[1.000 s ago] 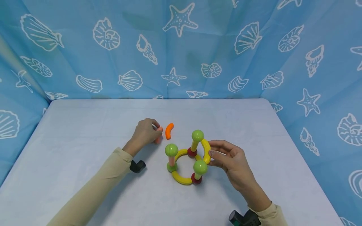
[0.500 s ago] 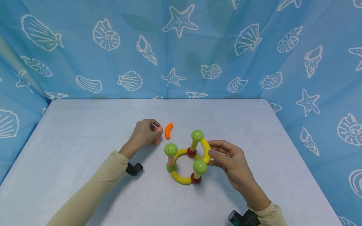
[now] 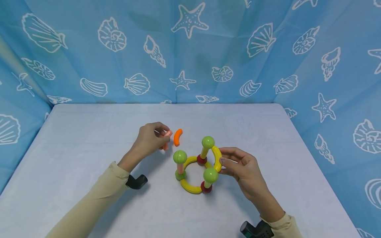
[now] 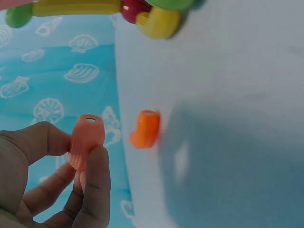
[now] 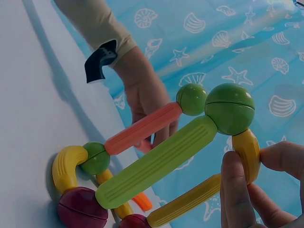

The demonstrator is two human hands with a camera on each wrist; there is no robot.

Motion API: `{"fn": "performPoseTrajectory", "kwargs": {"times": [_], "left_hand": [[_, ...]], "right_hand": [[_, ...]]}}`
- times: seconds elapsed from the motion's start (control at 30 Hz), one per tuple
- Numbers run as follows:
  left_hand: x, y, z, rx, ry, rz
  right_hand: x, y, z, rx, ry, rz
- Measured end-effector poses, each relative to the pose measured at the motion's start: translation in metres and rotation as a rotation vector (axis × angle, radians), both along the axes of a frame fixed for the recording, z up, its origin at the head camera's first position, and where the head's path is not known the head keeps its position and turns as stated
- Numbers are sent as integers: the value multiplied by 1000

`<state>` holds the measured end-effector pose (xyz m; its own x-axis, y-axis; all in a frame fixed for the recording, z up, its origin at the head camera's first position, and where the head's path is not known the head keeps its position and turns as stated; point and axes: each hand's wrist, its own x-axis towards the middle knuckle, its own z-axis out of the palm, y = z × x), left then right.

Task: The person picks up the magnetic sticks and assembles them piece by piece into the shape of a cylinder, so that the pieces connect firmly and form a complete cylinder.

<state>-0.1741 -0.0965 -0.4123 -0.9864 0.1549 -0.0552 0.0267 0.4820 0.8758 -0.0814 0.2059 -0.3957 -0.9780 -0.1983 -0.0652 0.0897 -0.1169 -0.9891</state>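
Observation:
My left hand [image 3: 151, 138] pinches a salmon-pink magnetic building stick [image 4: 88, 137] between thumb and fingers, with a small metal dot showing in its end. Just to the right of it a curved orange piece [image 3: 177, 137] lies on the table. With thumb and fingers my right hand [image 3: 242, 172] holds a curved yellow piece [image 3: 217, 159] at the top of a magnetic structure, where it spans two green balls [image 5: 230, 109]. Upright pink, lime [image 5: 156, 164] and yellow sticks carry the green balls. Below them, curved yellow pieces [image 3: 191, 187] form a ring with dark red balls [image 3: 206, 187] and one green ball.
The structure stands on a white-covered table [image 3: 98, 132], between my two hands. A blue curtain [image 3: 190, 53] with white shells and starfish hangs behind the table and along its sides. Each wrist wears a black camera [image 3: 137, 181].
My left hand has raised the salmon-pink stick a little and drawn slightly left, tilting it. My right hand and the structure have stayed where they were.

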Motion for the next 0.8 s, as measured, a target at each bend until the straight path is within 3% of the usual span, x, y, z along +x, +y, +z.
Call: {"fn": "performPoseTrajectory", "kwargs": {"times": [0.3, 0.57, 0.8], "left_hand": [[10, 3, 17, -16, 69, -10], [16, 10, 31, 37, 123, -38], [20, 17, 45, 37, 132, -67]], "right_hand": [[1, 0, 2, 18, -18, -18], [2, 1, 3, -1, -16, -18], [1, 1, 3, -11, -8, -14]]}}
